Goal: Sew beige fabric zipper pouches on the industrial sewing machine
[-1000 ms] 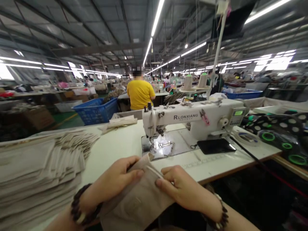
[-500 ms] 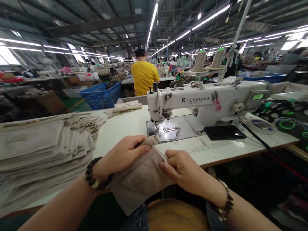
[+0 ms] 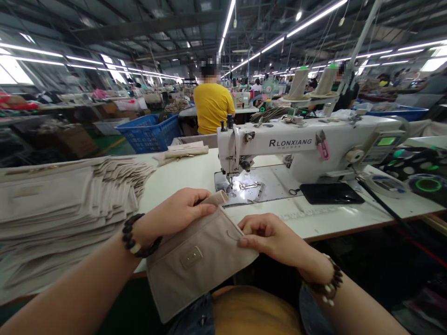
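A beige fabric piece (image 3: 209, 260) with a small rectangular patch hangs between both hands in front of the table edge. My left hand (image 3: 178, 211) pinches its upper left part, where a rolled beige strip sticks up. My right hand (image 3: 267, 235) grips the right edge between thumb and fingers, and a loose thread shows beside the thumb. Just beyond the hands stands a white sewing machine (image 3: 265, 142), its needle area lit and not touching the fabric.
A tall stack of beige pieces (image 3: 56, 200) covers the table's left side. Behind lies a small beige bundle (image 3: 186, 150). A black phone (image 3: 331, 193) rests at right. A blue basket (image 3: 148, 135) and a person in yellow (image 3: 213, 107) are beyond the table.
The fabric has turned flatter toward the camera and shifted slightly left and down, so its patch shows clearly. Both hands still grip it; the right hand has moved slightly right.
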Demonstrator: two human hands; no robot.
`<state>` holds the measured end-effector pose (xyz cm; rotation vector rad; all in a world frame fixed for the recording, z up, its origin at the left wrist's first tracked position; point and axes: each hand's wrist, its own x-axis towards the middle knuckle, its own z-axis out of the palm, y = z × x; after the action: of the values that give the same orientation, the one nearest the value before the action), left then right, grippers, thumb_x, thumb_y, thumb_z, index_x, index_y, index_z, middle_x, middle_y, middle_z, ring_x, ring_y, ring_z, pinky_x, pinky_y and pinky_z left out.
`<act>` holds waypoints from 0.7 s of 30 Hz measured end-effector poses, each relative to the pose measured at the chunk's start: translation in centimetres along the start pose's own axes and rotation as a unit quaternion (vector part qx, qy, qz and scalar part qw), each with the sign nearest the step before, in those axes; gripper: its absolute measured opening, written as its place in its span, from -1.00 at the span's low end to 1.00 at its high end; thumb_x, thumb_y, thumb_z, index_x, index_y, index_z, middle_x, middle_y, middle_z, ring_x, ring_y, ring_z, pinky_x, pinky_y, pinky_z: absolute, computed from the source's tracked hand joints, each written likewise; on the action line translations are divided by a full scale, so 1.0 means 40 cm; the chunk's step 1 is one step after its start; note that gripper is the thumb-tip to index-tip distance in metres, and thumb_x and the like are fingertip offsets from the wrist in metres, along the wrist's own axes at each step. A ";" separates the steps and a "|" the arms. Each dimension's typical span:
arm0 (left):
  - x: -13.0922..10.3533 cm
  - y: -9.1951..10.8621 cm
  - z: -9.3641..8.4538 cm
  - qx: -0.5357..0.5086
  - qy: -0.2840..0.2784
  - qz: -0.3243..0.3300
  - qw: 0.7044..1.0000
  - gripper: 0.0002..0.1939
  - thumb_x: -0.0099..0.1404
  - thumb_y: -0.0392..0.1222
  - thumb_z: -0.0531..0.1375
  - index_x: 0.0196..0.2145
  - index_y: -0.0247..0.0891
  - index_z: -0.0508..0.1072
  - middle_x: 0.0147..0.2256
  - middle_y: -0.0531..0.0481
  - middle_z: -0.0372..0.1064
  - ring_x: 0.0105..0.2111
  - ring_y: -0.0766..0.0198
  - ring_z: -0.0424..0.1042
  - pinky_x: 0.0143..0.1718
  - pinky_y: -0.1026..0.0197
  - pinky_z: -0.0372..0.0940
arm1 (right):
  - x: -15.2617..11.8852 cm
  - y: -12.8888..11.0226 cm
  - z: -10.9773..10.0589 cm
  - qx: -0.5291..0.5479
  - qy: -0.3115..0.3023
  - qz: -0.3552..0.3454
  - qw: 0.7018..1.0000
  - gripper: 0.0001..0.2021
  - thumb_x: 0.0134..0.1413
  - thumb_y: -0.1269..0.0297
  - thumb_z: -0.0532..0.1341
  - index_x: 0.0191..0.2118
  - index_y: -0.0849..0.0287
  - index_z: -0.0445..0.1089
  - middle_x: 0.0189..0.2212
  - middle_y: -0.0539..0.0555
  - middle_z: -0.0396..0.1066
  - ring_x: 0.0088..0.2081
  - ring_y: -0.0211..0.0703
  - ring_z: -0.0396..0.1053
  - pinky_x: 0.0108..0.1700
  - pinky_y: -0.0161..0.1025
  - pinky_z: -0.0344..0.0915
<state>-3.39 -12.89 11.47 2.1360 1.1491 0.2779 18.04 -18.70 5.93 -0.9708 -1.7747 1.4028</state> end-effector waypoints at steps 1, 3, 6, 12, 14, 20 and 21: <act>0.003 -0.003 -0.004 -0.013 -0.016 -0.008 1.000 -0.68 0.19 0.04 0.04 -0.43 -0.29 0.36 -0.48 0.10 0.30 -0.45 0.30 0.26 -0.45 0.32 0.13 | 0.003 0.006 0.001 0.007 0.001 0.009 1.000 -0.66 -0.09 0.10 0.23 -0.62 0.26 0.21 -0.46 0.02 0.26 -0.46 -0.35 0.16 -0.47 -0.39 0.07; 0.012 -0.010 -0.010 -0.048 -0.052 -0.030 0.997 -0.65 0.19 0.08 0.03 -0.41 -0.29 0.36 -0.50 0.11 0.28 -0.50 0.33 0.23 -0.51 0.34 0.10 | 0.009 0.016 0.007 0.000 0.006 0.021 1.000 -0.66 -0.14 0.12 0.26 -0.63 0.26 0.19 -0.49 -0.01 0.24 -0.48 -0.37 0.15 -0.48 -0.40 0.06; 0.028 -0.020 -0.012 -0.073 -0.070 -0.053 0.993 -0.64 0.18 0.09 0.03 -0.41 -0.30 0.35 -0.53 0.11 0.26 -0.55 0.36 0.20 -0.56 0.35 0.07 | 0.021 0.030 0.018 -0.050 0.015 0.035 0.998 -0.70 -0.15 0.22 0.26 -0.65 0.25 0.17 -0.56 -0.07 0.17 -0.52 -0.41 0.11 -0.50 -0.42 0.03; 0.081 -0.034 -0.008 0.036 -0.029 -0.029 0.999 -0.69 0.21 -0.01 0.00 -0.47 -0.30 0.34 -0.51 0.08 0.29 -0.48 0.30 0.26 -0.48 0.32 0.10 | 0.051 0.056 0.020 -0.125 0.055 0.051 0.989 -0.72 -0.09 0.29 0.17 -0.66 0.22 0.09 -0.65 -0.11 0.11 -0.58 -0.43 0.04 -0.54 -0.44 -0.03; 0.107 -0.037 -0.002 0.089 -0.015 -0.017 0.996 -0.71 0.22 -0.06 -0.03 -0.48 -0.30 0.33 -0.51 0.06 0.29 -0.46 0.29 0.27 -0.45 0.30 0.11 | 0.065 0.066 0.022 -0.163 0.078 0.053 0.982 -0.72 -0.06 0.31 0.12 -0.67 0.21 0.05 -0.70 -0.12 0.04 -0.61 -0.43 -0.02 -0.57 -0.43 -0.08; 0.227 -0.085 0.023 0.260 -0.025 0.009 0.965 -0.70 0.28 -0.12 -0.09 -0.40 -0.33 0.34 -0.41 -0.09 0.36 -0.39 0.20 0.33 -0.38 0.25 0.13 | 0.129 0.078 0.032 -0.343 0.086 0.056 0.934 -0.72 -0.02 0.38 0.07 -0.69 0.23 0.09 -0.74 -0.08 0.08 -0.65 -0.41 -0.06 -0.57 -0.37 -0.17; 0.249 -0.100 0.027 0.267 -0.044 0.014 0.963 -0.70 0.28 -0.12 -0.09 -0.39 -0.33 0.35 -0.40 -0.10 0.36 -0.38 0.20 0.33 -0.38 0.25 0.13 | 0.132 0.074 0.020 -0.361 0.064 0.059 0.928 -0.72 0.00 0.35 0.07 -0.68 0.23 0.13 -0.73 -0.06 0.13 -0.65 -0.40 -0.03 -0.57 -0.36 -0.16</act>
<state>0.36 -3.92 6.78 2.5983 1.2427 -0.1344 15.13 -14.09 3.15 -1.5199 -2.2010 0.7003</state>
